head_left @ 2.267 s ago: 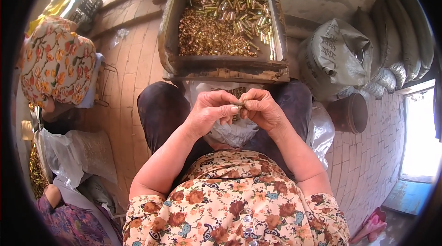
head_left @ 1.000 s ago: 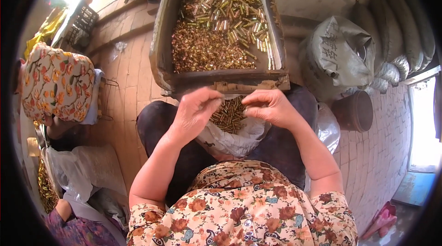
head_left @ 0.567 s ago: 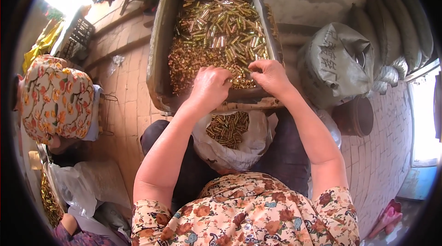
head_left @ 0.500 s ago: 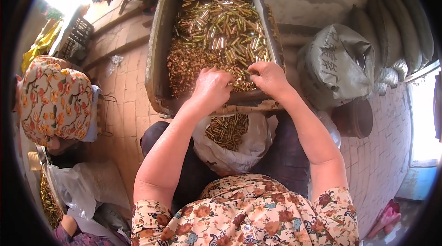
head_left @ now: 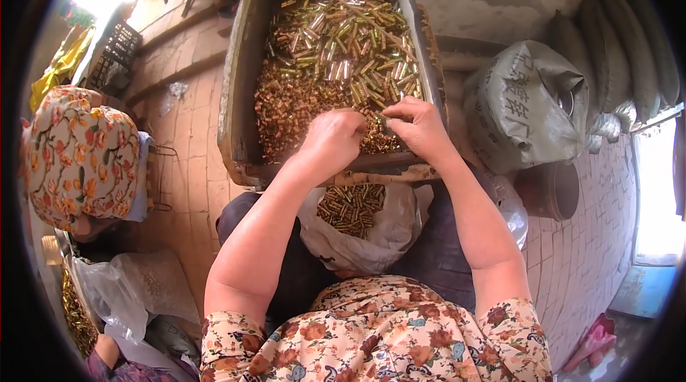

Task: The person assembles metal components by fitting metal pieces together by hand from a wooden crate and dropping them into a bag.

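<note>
Over the near end of a deep wooden tray (head_left: 226, 125), both my hands work close together above the metal pieces. My left hand (head_left: 334, 137) is closed, its fingertips turned down and hidden, so what it holds does not show. My right hand (head_left: 418, 127) is closed in a pinch at the tray's right side; whatever sits between thumb and finger is too small to name. Longer shiny brass-coloured tubes (head_left: 343, 28) fill the far part of the tray. Small coppery ring-like pieces (head_left: 286, 110) lie heaped in the near left part.
Between my knees an open white sack (head_left: 393, 228) holds brass-coloured pieces (head_left: 351, 207). To the right stand a grey-green woven sack (head_left: 525, 107) and a brown bucket (head_left: 547, 189). A person in a floral top (head_left: 82, 153) sits at the left. A black crate (head_left: 118, 50) is behind them.
My left hand has shifted slightly, its fingers more tucked under. My right hand stays pinched near the same spot. The view has moved a little.
</note>
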Demonstrator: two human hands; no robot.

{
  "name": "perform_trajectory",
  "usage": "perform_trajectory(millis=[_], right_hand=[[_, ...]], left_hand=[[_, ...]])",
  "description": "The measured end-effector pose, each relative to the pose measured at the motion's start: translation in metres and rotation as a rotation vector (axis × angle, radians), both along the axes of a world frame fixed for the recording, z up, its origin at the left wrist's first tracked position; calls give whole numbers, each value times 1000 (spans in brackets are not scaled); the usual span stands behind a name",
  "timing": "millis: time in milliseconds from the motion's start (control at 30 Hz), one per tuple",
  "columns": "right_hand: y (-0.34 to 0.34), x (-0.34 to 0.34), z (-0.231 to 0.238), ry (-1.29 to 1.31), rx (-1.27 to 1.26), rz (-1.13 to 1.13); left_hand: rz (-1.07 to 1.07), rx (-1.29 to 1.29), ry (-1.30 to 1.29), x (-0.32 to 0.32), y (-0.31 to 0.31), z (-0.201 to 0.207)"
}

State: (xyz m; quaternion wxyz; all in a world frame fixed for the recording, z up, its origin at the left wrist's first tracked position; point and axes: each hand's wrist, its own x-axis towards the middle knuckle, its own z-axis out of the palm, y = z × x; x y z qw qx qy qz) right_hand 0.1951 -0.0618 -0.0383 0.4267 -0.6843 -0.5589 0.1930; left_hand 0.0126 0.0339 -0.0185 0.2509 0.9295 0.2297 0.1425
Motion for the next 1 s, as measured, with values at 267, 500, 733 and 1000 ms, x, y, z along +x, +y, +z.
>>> perform_trajectory(millis=[267, 500, 733, 1000], right_hand=[[-18, -11, 20, 633, -37, 5], [-18, -24, 23, 837, -15, -2], [-13, -36, 29, 852, 22, -23], [-11, -44, 35, 868, 41, -9]], left_hand=[[250, -792, -303, -9, -2, 22], [273, -1121, -552, -17, -5, 23], [288, -1213, -641, -23, -5, 22], [267, -1328, -668, -25, -5, 25]])
